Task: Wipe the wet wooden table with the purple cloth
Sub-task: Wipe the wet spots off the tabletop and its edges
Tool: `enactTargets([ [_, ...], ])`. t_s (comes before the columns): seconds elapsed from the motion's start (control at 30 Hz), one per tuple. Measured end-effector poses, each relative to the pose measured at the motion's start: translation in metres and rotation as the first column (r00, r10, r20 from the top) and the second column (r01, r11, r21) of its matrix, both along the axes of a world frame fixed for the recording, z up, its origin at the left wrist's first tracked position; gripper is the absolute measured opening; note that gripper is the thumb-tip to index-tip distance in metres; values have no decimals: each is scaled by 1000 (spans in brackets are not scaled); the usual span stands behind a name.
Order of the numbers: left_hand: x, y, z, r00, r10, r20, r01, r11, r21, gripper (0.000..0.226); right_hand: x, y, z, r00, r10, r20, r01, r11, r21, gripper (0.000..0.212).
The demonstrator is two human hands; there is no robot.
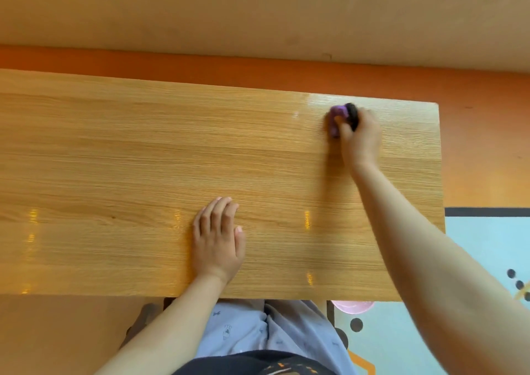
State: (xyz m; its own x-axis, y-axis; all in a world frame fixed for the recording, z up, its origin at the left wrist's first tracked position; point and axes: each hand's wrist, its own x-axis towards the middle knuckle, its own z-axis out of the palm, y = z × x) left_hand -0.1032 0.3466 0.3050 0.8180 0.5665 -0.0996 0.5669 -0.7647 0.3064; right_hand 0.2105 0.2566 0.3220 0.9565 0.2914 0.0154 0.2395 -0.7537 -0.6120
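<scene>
Two hands are over the wooden table (114,151), one working and one resting. The right hand (361,136) is stretched out to the far right part of the top, close to the far edge and not far from the right-hand end. Its fingers (342,126) are curled round the purple cloth (335,121), which is bunched into a small wad and pressed down on the wood. A dark bit (352,113) shows just beside the purple, under the same grip; I cannot tell whether it belongs to the cloth. Just beyond the cloth, along the far edge, a wet sheen (324,99) glistens on the surface.

The left hand (218,240) lies palm down on the table near the middle of the near edge, holding nothing, its fingers (220,211) straight and close together, thumb out to the side.

Below the near edge I see the person's grey-blue trousers (258,328). A pink rounded thing (352,306) peeps out from under the table edge on the right, above a pale blue mat (481,248) with black dots. An orange floor (473,93) runs past the far side, up to a tan wall (258,10).
</scene>
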Motion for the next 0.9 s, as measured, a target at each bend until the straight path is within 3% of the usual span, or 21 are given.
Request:
enactTargets([
  [0.2, 0, 1, -1, 1000, -7, 25, 7, 1000, 4, 45, 33, -14, -2, 950, -311, -8, 309, 946, -97, 25],
  [0.27, 0, 1, -1, 1000, -9, 23, 8, 1000, 10, 45, 18, 14, -4, 962, -272, -1, 272, 962, -35, 27],
  [0.33, 0, 1, -1, 1000, -15, 12, 15, 1000, 7, 45, -1, 46, -8, 994, -104, 16, 103, 994, 21, 26],
  [0.43, 0, 1, 0, 1000, -14, -5, 14, 1000, 13, 45, -22, 81, -6, 991, 131, 21, -131, 991, 4, 20],
  [0.53, 1, 1, 1, 1000, -14, -9, 15, 1000, 12, 45, -15, 75, -2, 979, 205, -4, -205, 979, 5, 18],
  [0.9, 5, -6, 4, 997, 72, 30, -72, 997, -8, 43, 89, -53, 10, 993, -114, 12, 115, 984, -135, 24],
])
